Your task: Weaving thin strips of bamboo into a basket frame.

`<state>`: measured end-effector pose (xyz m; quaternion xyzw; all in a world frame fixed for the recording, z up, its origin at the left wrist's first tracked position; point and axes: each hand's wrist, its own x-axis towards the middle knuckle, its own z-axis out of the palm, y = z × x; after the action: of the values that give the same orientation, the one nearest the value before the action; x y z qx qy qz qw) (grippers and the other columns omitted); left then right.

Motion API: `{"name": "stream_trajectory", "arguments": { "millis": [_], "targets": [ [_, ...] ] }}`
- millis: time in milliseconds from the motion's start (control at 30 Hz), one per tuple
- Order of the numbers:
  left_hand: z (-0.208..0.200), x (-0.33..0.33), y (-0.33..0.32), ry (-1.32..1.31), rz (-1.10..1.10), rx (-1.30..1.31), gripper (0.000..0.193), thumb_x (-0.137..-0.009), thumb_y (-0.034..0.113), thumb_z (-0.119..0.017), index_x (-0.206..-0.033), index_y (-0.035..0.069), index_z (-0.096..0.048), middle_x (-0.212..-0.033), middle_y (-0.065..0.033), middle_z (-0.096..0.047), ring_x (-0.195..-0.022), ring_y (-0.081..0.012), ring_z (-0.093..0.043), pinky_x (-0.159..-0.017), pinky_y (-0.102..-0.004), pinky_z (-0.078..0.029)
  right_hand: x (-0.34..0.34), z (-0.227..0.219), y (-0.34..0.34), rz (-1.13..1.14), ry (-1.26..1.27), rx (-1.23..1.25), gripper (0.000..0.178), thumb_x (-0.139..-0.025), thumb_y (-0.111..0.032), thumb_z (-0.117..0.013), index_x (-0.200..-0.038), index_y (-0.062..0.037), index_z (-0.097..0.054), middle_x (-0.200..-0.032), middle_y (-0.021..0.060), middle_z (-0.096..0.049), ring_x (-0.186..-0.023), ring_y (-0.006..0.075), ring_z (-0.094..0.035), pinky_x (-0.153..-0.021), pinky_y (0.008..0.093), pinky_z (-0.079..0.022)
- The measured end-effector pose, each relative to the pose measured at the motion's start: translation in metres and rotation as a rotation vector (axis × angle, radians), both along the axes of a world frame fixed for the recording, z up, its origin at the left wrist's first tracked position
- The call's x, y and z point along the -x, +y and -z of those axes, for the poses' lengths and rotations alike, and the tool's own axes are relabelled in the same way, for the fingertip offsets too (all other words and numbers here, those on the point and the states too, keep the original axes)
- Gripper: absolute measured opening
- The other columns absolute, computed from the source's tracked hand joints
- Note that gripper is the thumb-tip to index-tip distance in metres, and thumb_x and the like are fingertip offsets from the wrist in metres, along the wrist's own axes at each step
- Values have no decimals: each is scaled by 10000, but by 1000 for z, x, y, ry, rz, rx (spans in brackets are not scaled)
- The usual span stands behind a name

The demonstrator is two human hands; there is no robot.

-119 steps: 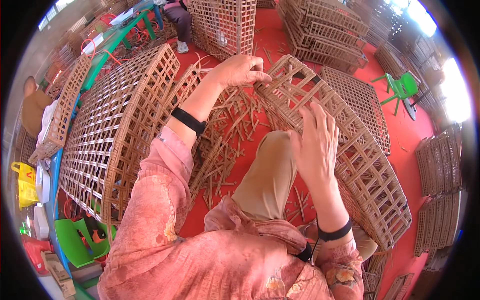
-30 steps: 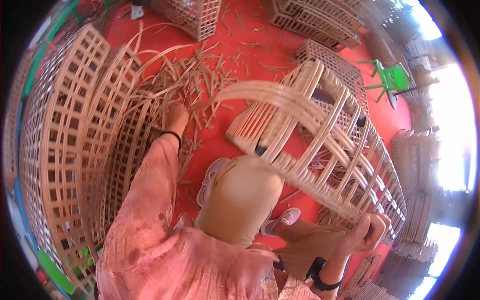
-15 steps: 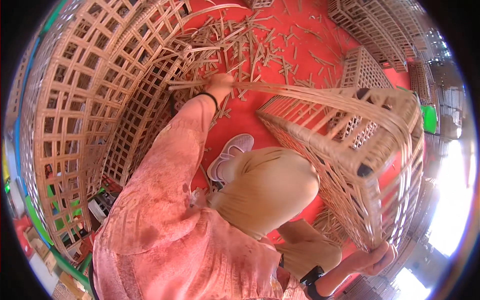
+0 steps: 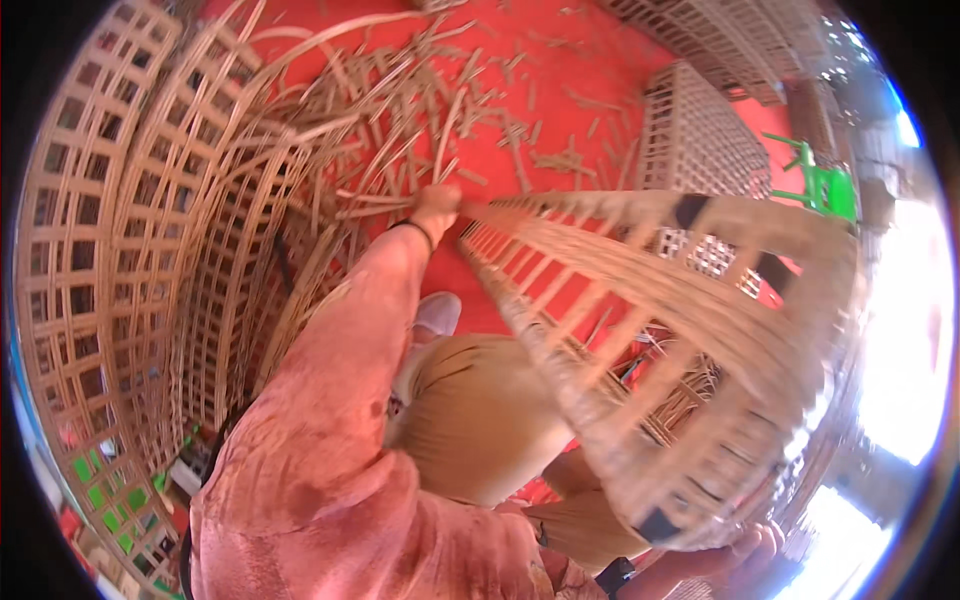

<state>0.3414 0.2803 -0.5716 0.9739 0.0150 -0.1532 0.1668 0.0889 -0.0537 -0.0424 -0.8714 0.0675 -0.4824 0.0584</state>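
1. left arm: stretched forward from the lower left, its hand [image 4: 437,207] closed in a fist around the ends of some strips [image 4: 640,275].
2. strips: drawn from that fist rightward across the open slats of the basket.
3. basket [image 4: 575,392]: tilted, right of the person's knee [image 4: 490,400], between the two hands.
4. right arm: low along the bottom edge, reaching right; its hand [image 4: 735,555] is at the basket's near corner, blurred, so its grip cannot be told.
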Motion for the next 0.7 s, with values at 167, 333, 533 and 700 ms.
{"name": "stream_trajectory", "arguments": {
  "millis": [167,333,533,700],
  "targets": [
    [-70,-9,47,27,-429,97,292,-914,88,-467,-1109,10,-669,-1039,-198,-717,-963,-411,-691,-819,-509,-558,5,8,14,-214,49,-120,213,-887,-226,-588,-791,-55,-506,-855,85,-452,-833,219,-471,-769,386,-387],
    [-196,-29,108,-806,-254,235,260,-946,206,-544,-1096,17,-642,-1082,-165,-690,-1032,-352,-662,-851,-448,-545,4,10,30,-303,-15,-173,126,-842,-22,-633,-782,-12,-523,-802,52,-464,-787,178,-451,-723,326,-381],
    [-481,55,52,-735,296,989,382,-981,406,-586,-1030,40,-686,-909,-68,-646,-921,-178,-626,-821,-323,-482,6,3,33,-319,61,-76,187,-851,-135,-697,-981,-4,-672,-937,145,-604,-862,293,-587,-705,397,-485],
    [-555,95,44,-320,432,773,434,-961,454,-611,-841,41,-667,-732,4,-531,-717,-105,-532,-669,-286,-435,3,-6,38,-286,37,153,303,-881,-218,-643,-1112,-29,-695,-1134,173,-639,-1023,330,-616,-887,438,-480]
  ]
}}
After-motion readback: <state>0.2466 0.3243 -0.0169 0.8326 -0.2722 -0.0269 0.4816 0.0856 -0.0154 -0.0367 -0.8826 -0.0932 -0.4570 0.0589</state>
